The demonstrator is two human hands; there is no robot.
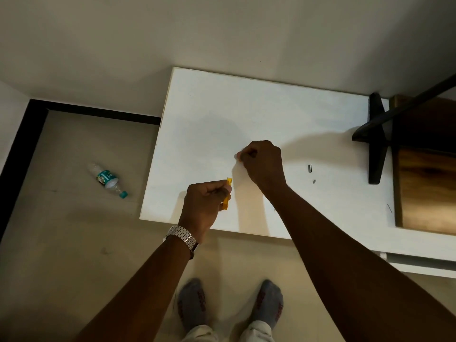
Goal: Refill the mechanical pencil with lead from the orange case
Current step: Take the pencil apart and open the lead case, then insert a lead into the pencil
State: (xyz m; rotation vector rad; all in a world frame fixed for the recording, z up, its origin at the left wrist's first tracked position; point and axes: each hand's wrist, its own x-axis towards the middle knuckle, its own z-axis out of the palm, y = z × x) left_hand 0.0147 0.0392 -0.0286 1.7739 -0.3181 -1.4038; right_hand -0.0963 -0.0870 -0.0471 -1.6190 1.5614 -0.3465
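Observation:
My left hand [206, 202] is shut on the orange lead case [227, 193], which pokes out between thumb and fingers above the white table [197, 114]. My right hand [262, 164] hovers further back with fingers pinched together; whatever it holds is too thin or hidden to make out. A small dark metal cap [309, 168] and a tiny grey piece [314, 181] lie on the table to the right of my right hand. A thin dark line, maybe a lead [389, 208], rests near the right side. The pencil body is not clearly visible.
A dark wooden board [427, 169] and a black stand [376, 139] occupy the table's right side. A plastic water bottle [107, 180] lies on the floor to the left. My socked feet [229, 302] stand below the table's front edge.

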